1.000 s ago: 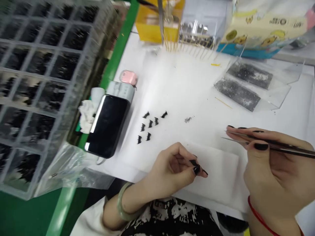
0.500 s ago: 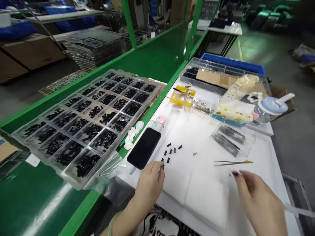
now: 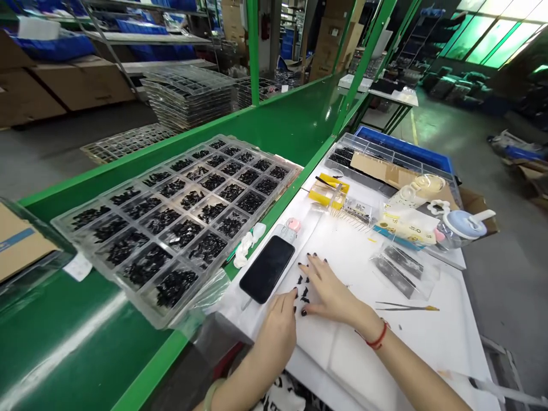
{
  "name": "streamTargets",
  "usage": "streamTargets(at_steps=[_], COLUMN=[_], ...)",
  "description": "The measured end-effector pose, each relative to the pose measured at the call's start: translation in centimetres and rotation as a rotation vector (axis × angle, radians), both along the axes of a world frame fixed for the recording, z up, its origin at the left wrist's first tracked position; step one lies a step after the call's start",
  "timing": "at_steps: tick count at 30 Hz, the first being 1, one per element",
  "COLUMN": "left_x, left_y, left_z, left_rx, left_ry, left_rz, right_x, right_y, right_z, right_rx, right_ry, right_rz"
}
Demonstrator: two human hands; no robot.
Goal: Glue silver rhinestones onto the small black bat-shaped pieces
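My left hand rests on the white table, its fingers curled and pressed together beside the small black parts. Whatever those fingers hold, if anything, is hidden. Over the same parts lies my right hand, palm down with the fingers spread, partly covering them. A black phone lies just left of both hands. To the right of my right hand, metal tweezers with a yellow end lie on the tabletop.
On the left, a clear compartment tray of black parts sits on the green conveyor. Further back are a yellow holder, a plastic bag with dark strips, a tissue pack and a blue-lidded cup.
My right hand has moved left from beyond the tweezers onto the black parts. My left hand stays beside them, and the whole view has shifted.
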State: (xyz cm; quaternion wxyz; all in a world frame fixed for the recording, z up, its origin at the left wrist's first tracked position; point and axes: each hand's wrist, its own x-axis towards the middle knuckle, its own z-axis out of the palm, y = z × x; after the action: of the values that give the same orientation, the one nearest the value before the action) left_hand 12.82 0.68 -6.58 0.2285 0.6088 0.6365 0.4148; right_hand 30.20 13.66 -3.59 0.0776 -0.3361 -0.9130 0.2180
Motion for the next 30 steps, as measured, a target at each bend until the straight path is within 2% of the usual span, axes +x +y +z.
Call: streamTargets(at_steps=[5,9,14,20,25,30], left_x=[-0.5,-1.5,-2.3,-1.8,-0.9,-0.7], left_y=[0.2,-0.2,-0.7,-0.8,-0.2,-0.3], left_z=[0.8,1.6,2.4,3.3,3.1,2.6], left_rx=[-0.052,-0.092,-0.18,-0.238,-0.259,-0.296], left_ry=[-0.156,-0.274,-0.416,-0.513,-0.584,-0.666], left_rz=[-0.032,0.002,0.008,0.009,0.035,0.042], right_x=[-0.8,-0.6,-0.4,0.7,1.3,1.0], right_y=[-1.0,-1.1,-1.6,-2.0,-0.9,-1.1], right_z=[-0.2,-0.4,0.3,-0.1,-1.6,-2.6], right_rx=[0.09,0.181,0.249,0.395,0.524,0.542], right_ry=[0.027,0.034,-0.006,-0.049,-0.022,-0.041], right_rz=[0.145,0.138,0.109,0.125,0.124,0.151])
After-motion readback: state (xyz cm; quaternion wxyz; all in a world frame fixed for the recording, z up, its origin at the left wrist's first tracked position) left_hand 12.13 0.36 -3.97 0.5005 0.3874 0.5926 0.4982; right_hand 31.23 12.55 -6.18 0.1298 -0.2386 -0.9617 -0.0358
